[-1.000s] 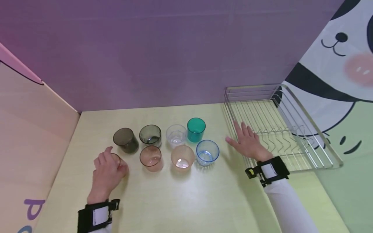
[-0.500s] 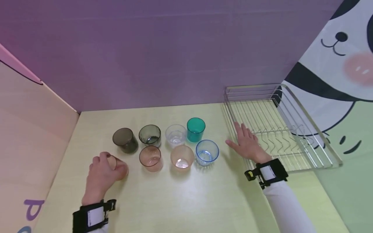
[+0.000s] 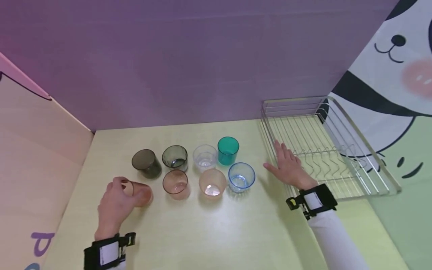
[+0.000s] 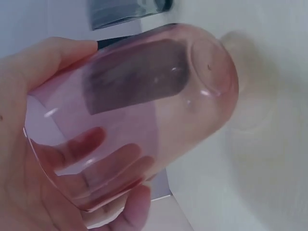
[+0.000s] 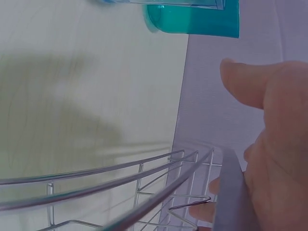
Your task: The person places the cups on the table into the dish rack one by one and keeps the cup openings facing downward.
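Note:
My left hand [image 3: 116, 205] grips a pink drinking glass [image 3: 143, 193] near its rim. In the left wrist view the pink glass [image 4: 183, 125] is tilted, its rounded base pointing away from the palm and several fingers showing through the clear wall. Just beyond it stands a dark smoky glass [image 3: 147, 164]. At the near left side of a wire rack [image 3: 341, 187], my right hand [image 3: 291, 170] lies with fingers stretched over the rail. In the right wrist view, the thumb [image 5: 245, 84] sticks out apart from the rack's rail [image 5: 96, 190], and the fingers reach past it.
Mid-table stand a grey glass [image 3: 174, 157], a clear glass [image 3: 204, 157], a teal glass [image 3: 228, 150], a pink-brown glass [image 3: 176, 184], a peach glass [image 3: 212, 183] and a blue-rimmed glass [image 3: 241, 177], close together. A purple wall [image 3: 189, 67] borders the table's back.
My left hand has drawn back slightly toward the lower left, and the glass in it has tipped over, its base swinging right. My right hand stays at the rack.

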Available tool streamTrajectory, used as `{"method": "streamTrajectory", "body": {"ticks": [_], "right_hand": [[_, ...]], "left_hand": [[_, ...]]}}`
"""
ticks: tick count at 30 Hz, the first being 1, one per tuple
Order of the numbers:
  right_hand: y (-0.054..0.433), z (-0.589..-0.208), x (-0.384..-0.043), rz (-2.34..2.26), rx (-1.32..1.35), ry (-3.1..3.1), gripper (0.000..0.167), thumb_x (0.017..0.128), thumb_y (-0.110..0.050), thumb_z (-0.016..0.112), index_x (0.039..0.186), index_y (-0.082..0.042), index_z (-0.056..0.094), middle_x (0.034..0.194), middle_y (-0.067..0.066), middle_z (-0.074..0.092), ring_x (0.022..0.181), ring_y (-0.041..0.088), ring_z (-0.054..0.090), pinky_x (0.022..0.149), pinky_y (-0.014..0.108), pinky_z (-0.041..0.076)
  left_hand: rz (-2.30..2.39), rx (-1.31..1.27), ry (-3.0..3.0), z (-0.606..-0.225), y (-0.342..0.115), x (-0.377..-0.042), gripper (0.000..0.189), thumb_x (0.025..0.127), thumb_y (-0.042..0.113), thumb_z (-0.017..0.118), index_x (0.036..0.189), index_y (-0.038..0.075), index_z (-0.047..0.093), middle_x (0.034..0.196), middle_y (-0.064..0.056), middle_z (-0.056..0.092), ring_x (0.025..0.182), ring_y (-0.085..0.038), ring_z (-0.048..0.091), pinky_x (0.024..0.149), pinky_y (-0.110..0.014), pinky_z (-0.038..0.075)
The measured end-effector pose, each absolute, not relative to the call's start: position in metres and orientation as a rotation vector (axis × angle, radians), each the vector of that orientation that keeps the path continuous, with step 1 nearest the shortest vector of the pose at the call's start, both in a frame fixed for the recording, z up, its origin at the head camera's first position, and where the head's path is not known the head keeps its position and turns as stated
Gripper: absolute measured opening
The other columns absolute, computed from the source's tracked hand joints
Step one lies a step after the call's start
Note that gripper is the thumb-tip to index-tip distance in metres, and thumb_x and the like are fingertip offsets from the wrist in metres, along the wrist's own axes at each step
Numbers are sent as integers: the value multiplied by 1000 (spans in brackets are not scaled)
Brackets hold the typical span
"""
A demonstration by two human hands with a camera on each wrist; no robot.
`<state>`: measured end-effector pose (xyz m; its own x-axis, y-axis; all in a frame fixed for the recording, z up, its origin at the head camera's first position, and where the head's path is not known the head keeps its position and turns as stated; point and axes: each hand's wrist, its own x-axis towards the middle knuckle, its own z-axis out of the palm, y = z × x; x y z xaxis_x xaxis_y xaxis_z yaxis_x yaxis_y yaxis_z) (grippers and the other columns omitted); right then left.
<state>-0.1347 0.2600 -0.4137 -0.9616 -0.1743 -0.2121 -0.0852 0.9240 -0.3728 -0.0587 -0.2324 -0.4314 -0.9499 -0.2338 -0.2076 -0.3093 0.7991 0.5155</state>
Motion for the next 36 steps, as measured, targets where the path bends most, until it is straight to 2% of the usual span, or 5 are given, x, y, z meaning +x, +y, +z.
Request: {"method": "streamTrajectory", "body": {"ticks": [8,20,27,32,36], "right_hand": [[262,-414,-136,-484,-215,2852,88,102,-46,46,156,0,-6,158,37,-2,143,60,8,110,78,13],[265,-401,-139,-501,-200,2820,88,103,-47,42,156,-3,-12,158,37,-8,143,62,3,109,80,8],[264,-393,-140,-529,-245,2853,86,103,-47,41,156,-2,-9,159,36,-7,145,59,3,109,80,10],[264,-389,-141,-547,-264,2871,87,103,-49,40,156,-3,-11,160,34,-10,145,58,1,111,77,9],[262,-387,-141,-572,-286,2891,86,103,-49,40,156,-3,-10,160,33,-10,146,57,1,112,77,10]], "left_hand": [[1064,-462,2754,-419,-234,-58,92,85,62,65,140,-4,34,129,-27,51,114,-39,52,81,-43,48],[1276,-470,2723,-402,-239,-59,84,90,57,61,144,0,30,137,-27,49,123,-40,50,83,-36,49],[1423,-437,2727,-387,-231,-59,77,91,52,64,143,5,33,139,-19,48,120,-30,51,79,-19,45],[1513,-473,2728,-378,-216,-64,74,91,51,64,143,8,34,136,-14,50,116,-20,49,79,-22,46],[1594,-452,2717,-374,-203,-70,73,91,49,65,144,9,34,138,-13,49,118,-23,48,81,-25,45]]}}
